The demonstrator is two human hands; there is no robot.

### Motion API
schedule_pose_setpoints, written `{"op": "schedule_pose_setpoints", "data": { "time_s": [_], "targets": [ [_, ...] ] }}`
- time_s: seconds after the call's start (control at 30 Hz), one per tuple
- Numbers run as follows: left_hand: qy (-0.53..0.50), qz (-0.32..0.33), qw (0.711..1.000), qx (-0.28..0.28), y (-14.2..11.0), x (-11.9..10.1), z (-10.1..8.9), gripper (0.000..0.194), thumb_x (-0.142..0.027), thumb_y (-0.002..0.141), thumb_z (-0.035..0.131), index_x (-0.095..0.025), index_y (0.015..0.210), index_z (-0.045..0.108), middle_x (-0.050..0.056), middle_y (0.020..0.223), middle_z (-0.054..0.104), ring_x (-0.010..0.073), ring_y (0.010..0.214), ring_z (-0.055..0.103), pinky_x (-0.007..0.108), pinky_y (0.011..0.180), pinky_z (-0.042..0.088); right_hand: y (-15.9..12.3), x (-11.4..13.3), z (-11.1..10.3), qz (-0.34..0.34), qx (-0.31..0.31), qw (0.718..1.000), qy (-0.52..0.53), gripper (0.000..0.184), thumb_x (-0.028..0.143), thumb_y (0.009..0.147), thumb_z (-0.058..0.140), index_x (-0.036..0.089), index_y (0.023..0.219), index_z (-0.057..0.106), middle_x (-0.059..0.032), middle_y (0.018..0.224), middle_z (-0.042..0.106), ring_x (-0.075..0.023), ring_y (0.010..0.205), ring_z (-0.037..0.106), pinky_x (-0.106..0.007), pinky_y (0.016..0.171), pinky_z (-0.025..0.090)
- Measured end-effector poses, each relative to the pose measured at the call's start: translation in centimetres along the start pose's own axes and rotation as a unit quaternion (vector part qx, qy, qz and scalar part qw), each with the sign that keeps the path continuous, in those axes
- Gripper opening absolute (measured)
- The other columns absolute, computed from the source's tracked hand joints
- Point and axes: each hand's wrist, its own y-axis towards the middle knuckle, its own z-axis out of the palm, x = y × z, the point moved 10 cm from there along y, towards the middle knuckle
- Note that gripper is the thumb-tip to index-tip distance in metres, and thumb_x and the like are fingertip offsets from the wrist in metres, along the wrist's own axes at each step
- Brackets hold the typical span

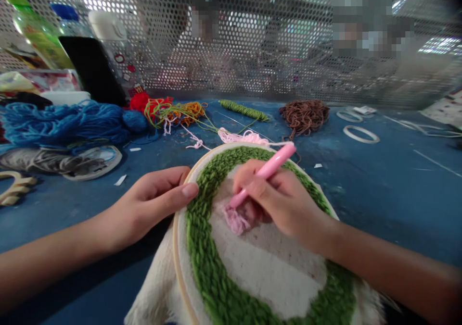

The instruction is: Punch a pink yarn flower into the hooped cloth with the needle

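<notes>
My left hand (155, 205) grips the left rim of a wooden embroidery hoop (176, 248), with the thumb lying over its edge. The hoop holds cream cloth (260, 253) bearing a thick ring of green looped yarn (202, 238). My right hand (277, 200) is shut on a pink punch needle (269, 168), whose tip is hidden by my fingers. That hand rests over the cloth, just beside a small patch of pink yarn (234, 219). The hoop's lower edge runs out of view.
Skeins of blue (65, 123), multicoloured (173, 113), green (243, 110) and brown yarn (304, 117) lie on the blue table (378, 195). Loose pink yarn (245, 136) trails near the hoop. A spare hoop ring (361, 133) lies right. A perforated metal screen (231, 36) stands behind, with blurred people beyond.
</notes>
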Motion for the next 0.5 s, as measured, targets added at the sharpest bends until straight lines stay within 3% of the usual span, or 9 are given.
{"op": "schedule_pose_setpoints", "data": {
  "time_s": [0.1,0.2,0.5],
  "targets": [
    [0.005,-0.009,1.000,-0.028,-0.1,-0.1,-0.3,0.036,-0.051,0.079,0.061,-0.019,0.067,0.048,-0.001,0.064,0.055,0.0163,0.061,0.056,0.024,0.052,0.048,0.2,-0.9,-2.5,0.028,-0.115,0.990,0.078,0.038,0.045,0.094,0.047,0.018,0.069,0.055,0.0058,0.043,0.047,-0.0054,0.035,0.036,-0.016,0.034,0.025],
    [0.003,-0.018,0.999,-0.042,-0.2,-0.1,-0.4,0.031,-0.046,0.076,0.062,-0.020,0.066,0.048,-0.002,0.061,0.053,0.0168,0.060,0.056,0.024,0.052,0.049,0.3,-1.2,-3.9,0.025,-0.171,0.978,0.114,0.038,0.046,0.092,0.050,0.019,0.066,0.054,0.0066,0.039,0.045,-0.0052,0.032,0.034,-0.016,0.031,0.024],
    [0.012,-0.011,0.999,-0.031,-0.1,-0.2,-0.4,0.032,-0.046,0.076,0.061,-0.020,0.066,0.047,-0.001,0.062,0.055,0.0171,0.060,0.057,0.025,0.053,0.050,0.2,-0.3,-2.8,0.008,-0.124,0.991,0.040,0.034,0.044,0.093,0.051,0.019,0.071,0.055,0.0067,0.043,0.044,-0.0054,0.036,0.035,-0.017,0.033,0.025]
  ]
}}
